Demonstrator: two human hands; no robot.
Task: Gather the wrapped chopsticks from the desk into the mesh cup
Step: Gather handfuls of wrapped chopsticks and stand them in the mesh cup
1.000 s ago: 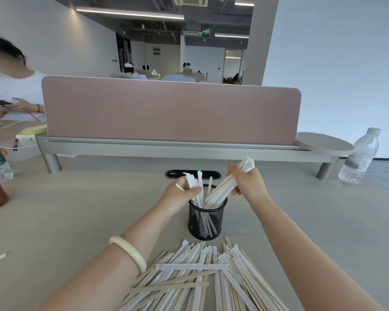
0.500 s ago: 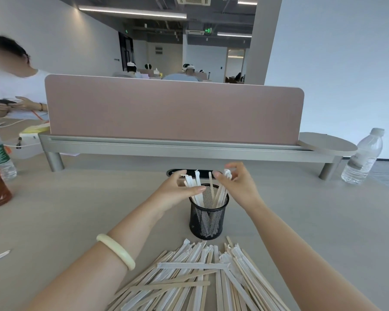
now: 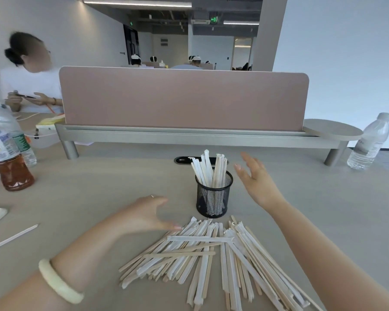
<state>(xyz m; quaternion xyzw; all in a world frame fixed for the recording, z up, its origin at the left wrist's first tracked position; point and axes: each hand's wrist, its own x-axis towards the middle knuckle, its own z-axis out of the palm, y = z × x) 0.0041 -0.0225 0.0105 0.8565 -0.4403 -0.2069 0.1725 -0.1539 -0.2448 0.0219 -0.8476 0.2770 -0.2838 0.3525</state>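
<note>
Both our hands are empty, fingers spread: left hand (image 3: 144,215) beside the pile (image 3: 211,254), right hand (image 3: 255,179) beside the cup (image 3: 213,196). We should pinch a small aligned bundle and drop it in upright

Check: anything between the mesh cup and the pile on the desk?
Nothing. In the head view a short strip of bare desk separates the cup from the pile. The left hand sits off to the side.
</note>
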